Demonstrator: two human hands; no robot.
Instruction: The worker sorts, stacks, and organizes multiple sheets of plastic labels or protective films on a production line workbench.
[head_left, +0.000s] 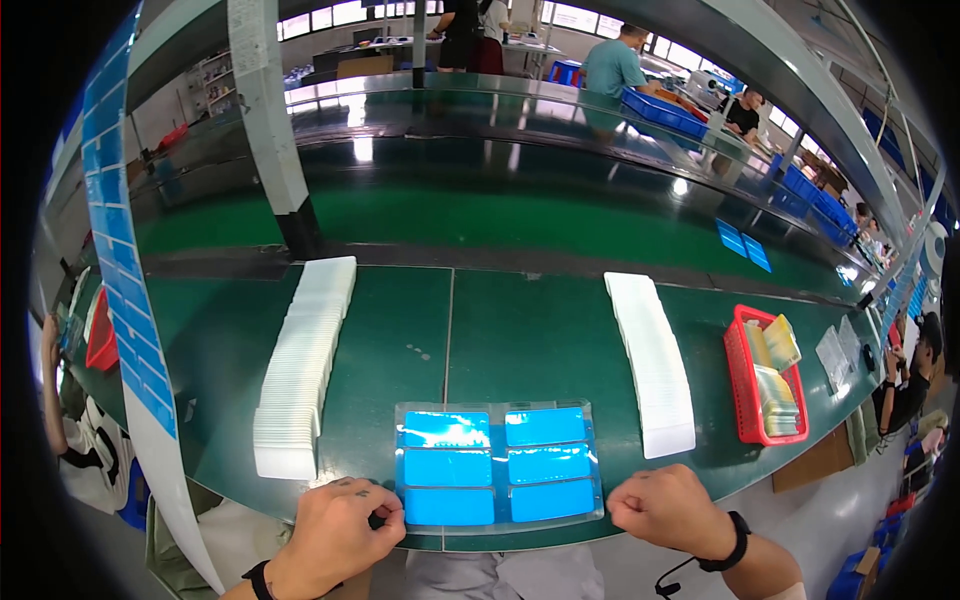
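A clear plastic tray [500, 467] lies on the green bench at the near edge, with several glossy blue film-covered rectangles [447, 467] in two columns. At its lower left corner is my left hand [345, 525], thumb and index finger closed together right by the rim. My right hand [670, 508] is curled closed beside the tray's lower right edge. What either hand's fingertips hold, if anything, is hidden. Beyond my left hand runs a long overlapping row of white cards [300, 370]; a second white card row [650, 365] stretches away beyond my right hand.
A red basket [740, 380] of yellowish and pale cards stands at right, near clear plastic pieces [838, 355]. A post [265, 120] rises at the bench's back left. A blue-patterned strip [125, 270] hangs at left. Two blue pieces [743, 245] lie farther back. Other people work around.
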